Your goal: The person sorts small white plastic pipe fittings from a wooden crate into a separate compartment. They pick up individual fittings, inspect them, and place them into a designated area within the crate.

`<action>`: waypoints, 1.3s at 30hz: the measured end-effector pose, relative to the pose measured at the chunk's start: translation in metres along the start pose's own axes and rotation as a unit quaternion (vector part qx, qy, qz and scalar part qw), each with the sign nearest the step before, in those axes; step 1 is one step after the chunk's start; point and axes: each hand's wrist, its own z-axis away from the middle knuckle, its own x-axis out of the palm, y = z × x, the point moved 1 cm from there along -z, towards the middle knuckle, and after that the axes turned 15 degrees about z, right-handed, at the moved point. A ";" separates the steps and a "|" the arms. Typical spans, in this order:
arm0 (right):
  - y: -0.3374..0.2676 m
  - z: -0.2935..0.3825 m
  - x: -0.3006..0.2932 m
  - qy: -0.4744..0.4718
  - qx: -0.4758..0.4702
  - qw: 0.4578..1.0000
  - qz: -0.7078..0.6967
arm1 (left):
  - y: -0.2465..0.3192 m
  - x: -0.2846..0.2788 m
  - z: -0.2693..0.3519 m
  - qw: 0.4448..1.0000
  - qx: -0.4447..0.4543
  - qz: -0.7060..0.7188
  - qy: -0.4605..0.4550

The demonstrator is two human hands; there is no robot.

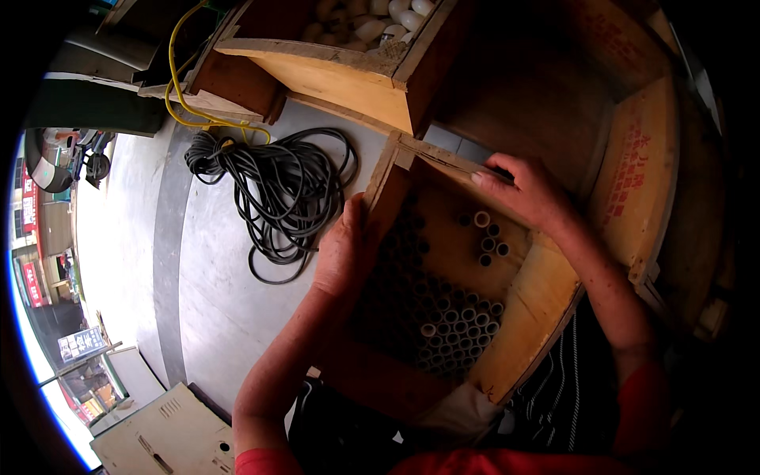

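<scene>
A wooden box (528, 314) stands tilted in front of me, close to my lap. Many short, pale tubes (463, 326) lie inside, most with their round ends facing up. A smaller cluster of tubes (488, 244) sits apart from them near the far right wall. My left hand (341, 258) grips the box's left side, fingers partly hidden in shadow. At the far wall, my right hand (528, 190) holds the top edge, its thumb on the near side. The dark left part of the box's inside is hard to make out.
Coiled black cable (279, 190) lies on the floor (225, 297) to the left, with a yellow cord (172, 71) above it. Another wooden box (332, 77) ahead holds smooth white rounded pieces (411, 20). A large wooden bin (629, 160) with red print stands right; a pale metal cabinet (178, 433) lower left.
</scene>
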 end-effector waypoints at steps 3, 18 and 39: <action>-0.001 0.000 0.000 0.001 -0.008 1.000 0.002 | -0.001 0.000 0.000 1.000 0.004 -0.004 0.002; 0.004 -0.001 0.003 0.012 -0.010 0.999 0.028 | -0.002 0.001 0.000 1.000 0.010 0.002 0.010; 0.000 0.001 0.000 0.024 -0.021 0.999 0.044 | 0.001 0.002 0.001 1.000 0.012 -0.004 0.019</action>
